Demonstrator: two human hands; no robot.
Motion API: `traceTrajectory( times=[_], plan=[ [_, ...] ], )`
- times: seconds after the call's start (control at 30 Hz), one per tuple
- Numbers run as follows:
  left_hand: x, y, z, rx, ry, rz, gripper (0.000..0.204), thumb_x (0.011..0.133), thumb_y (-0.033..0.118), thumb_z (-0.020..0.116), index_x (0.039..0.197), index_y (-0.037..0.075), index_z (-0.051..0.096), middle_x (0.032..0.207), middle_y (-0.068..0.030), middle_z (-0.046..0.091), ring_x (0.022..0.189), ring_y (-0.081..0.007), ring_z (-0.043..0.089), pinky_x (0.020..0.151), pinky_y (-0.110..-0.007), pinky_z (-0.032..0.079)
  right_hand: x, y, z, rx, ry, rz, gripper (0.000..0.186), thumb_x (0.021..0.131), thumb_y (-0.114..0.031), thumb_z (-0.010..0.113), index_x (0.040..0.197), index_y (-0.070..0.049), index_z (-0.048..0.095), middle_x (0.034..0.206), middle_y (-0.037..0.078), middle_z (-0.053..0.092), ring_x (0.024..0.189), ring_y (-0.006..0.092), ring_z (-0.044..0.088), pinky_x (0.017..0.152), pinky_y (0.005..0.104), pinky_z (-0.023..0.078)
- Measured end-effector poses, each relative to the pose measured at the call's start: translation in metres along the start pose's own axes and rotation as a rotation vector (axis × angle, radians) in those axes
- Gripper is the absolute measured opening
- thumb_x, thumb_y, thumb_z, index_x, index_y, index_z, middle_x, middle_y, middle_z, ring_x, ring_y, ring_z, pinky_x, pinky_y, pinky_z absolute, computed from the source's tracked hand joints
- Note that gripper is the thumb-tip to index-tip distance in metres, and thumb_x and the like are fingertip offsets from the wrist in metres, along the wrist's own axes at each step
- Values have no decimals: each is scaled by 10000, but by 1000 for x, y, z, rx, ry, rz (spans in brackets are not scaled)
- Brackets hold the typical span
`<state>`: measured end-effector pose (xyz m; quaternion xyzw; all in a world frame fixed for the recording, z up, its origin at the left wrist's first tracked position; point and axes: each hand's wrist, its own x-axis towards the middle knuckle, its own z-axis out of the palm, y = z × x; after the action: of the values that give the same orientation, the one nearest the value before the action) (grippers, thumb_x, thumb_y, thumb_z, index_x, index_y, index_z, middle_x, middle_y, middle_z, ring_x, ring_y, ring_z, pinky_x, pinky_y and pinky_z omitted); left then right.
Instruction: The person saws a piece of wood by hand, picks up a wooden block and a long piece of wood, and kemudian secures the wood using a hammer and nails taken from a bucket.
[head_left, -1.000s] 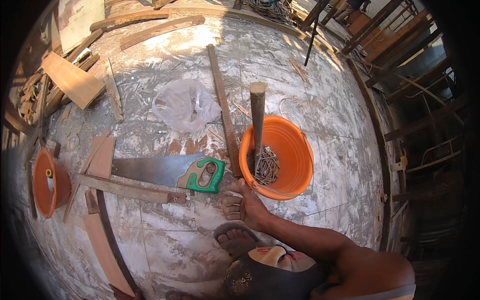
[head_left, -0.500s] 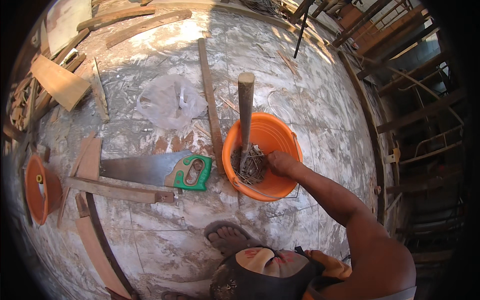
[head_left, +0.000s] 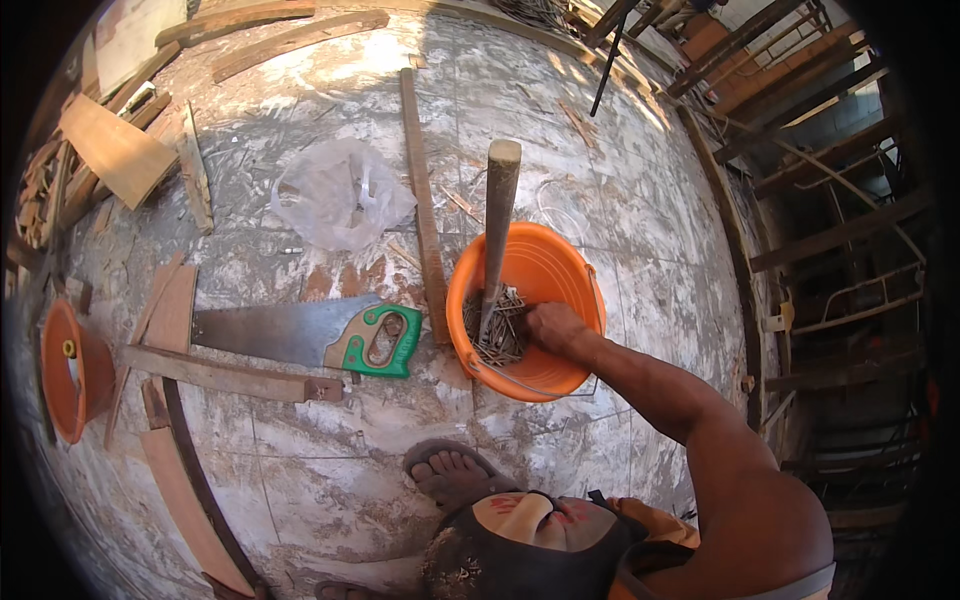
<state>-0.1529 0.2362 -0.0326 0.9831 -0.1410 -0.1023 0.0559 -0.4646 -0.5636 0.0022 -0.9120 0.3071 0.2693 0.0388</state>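
**Hand in the Nail Bucket**

At the bottom centre of the frame a sandalled foot [head_left: 452, 474] rests on the dusty tiled floor [head_left: 330, 500], just above the person's bent knee. From the lower right a bare arm reaches up and leftward, and the right hand [head_left: 552, 326] sits inside the orange bucket [head_left: 560, 275], fingers curled down into the heap of nails [head_left: 500, 335] at the bottom; whether it has any pinched I cannot tell. The left hand is out of sight. A wooden handle [head_left: 500, 215] stands up out of the nails and leans over the bucket's upper rim.

Left of the bucket, middle of the frame, lies a handsaw [head_left: 300, 332] with a green grip, blade pointing left, with a wood batten [head_left: 225, 373] just below it. A long thin slat [head_left: 422, 205] runs up from beside the bucket's left rim. Further up sits a crumpled clear plastic bag [head_left: 340, 195]. At the far left edge is a second orange container [head_left: 70, 370], and offcuts of board [head_left: 115, 150] pile in the upper left.
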Motion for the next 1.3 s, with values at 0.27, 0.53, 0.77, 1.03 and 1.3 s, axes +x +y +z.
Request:
traceTrajectory(
  times=[0.27, 0.53, 0.77, 1.03, 1.3],
  plan=[
    [-5, 4, -8, 7, 45, -8, 1420, 655, 900, 696, 1641, 23, 170, 1354, -418, 444, 1198, -584, 495, 996, -648, 429, 2, -18, -9, -236, -80, -80, 224, 920, -230, 620, 880, -78, 779, 923, 153, 771, 877, 326, 765, 768, 462, 613],
    [-3, 4, -2, -42, 43, 1, 1423, 644, 881, 719, 1637, 18, 178, 1414, -433, 412, 1268, -597, 452, 1063, -644, 393, -2, -22, -25, -255, -149, -104, 249, 927, -257, 614, 913, -77, 784, 938, 147, 774, 888, 315, 766, 772, 461, 609],
    [-1, 17, -7, -18, 42, -34, 1414, 645, 868, 727, 1639, 29, 174, 1441, -417, 415, 1280, -587, 452, 1072, -643, 393, -6, -11, -8, -174, -121, -84, 263, 936, -209, 563, 887, -68, 780, 936, 173, 769, 890, 333, 762, 758, 487, 603],
    [2, 24, -7, -44, 58, -23, 1408, 647, 866, 727, 1640, 36, 173, 1448, -410, 417, 1286, -582, 452, 1072, -640, 397, -1, -5, 15, -159, -144, -135, 289, 920, -283, 595, 1030, -77, 765, 1100, 163, 739, 1006, 327, 731, 840, 485, 574],
    [0, 36, -21, -75, 55, -14, 1402, 650, 864, 726, 1641, 42, 173, 1455, -404, 419, 1291, -577, 452, 1072, -637, 401, -22, -22, -16, -159, -70, -151, 356, 904, -363, 598, 1086, -106, 764, 1228, 155, 634, 1225, 336, 562, 1028, 519, 401]
  ],
)
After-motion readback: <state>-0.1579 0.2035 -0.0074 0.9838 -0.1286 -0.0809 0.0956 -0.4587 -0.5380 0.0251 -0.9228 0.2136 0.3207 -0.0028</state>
